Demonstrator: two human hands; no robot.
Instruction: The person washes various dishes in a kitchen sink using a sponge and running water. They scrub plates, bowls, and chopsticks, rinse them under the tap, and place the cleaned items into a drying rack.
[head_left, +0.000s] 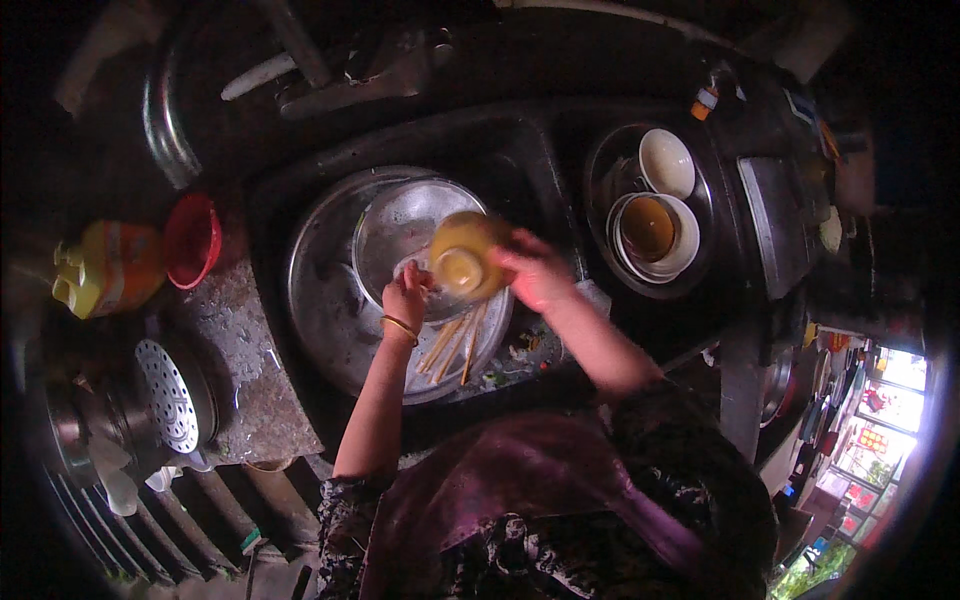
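Observation:
A yellow bowl (480, 232) is tipped so that its foot ring faces the camera. My right hand (536, 274), blurred, grips its right side. At the bowl's lower left is my left hand (405, 300), with a bracelet on the wrist and fingers bent; whether they hold the rim or a cloth is hidden. Below both hands, a metal basin (412, 206) sits inside a wider metal basin (319, 322) in the dark sink (510, 157). Several chopsticks (454, 345) lie in the wider basin, near its front edge.
To the right, a metal basin (600, 247) holds white bowls (667, 161) and a brown bowl (649, 229). A red plastic bowl (193, 244), a yellow jug (112, 270) and a perforated steamer plate (166, 394) stand left. Food scraps (529, 345) lie beside the wide basin.

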